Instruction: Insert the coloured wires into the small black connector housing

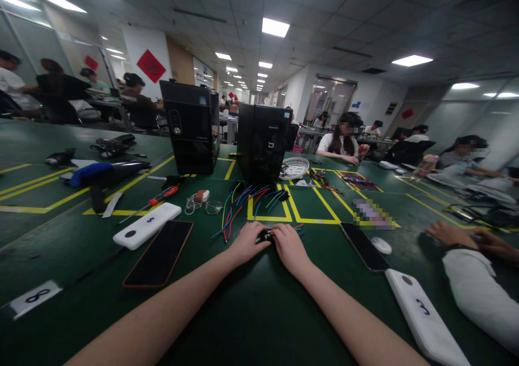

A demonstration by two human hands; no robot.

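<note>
My left hand (246, 241) and my right hand (290, 245) meet over the green table, fingers closed on a small black part (266, 235) between them. Its kind is too small to make out, and the fingertips cover much of it. Short red and blue wire ends (299, 228) stick out past my right fingers. Just beyond my hands lie loose blue, green and red wires (230, 221). More coloured wires (265, 193) are bunched in front of the right black computer tower (259, 144).
Another black computer tower (188, 133) stands further left. Left of my hands are a phone (160, 255), a white power bank (148, 225), a red screwdriver (164, 194) and glasses (213, 208). At right lie another phone (364, 246), a white power bank (425, 312) and a co-worker's hand (450, 233).
</note>
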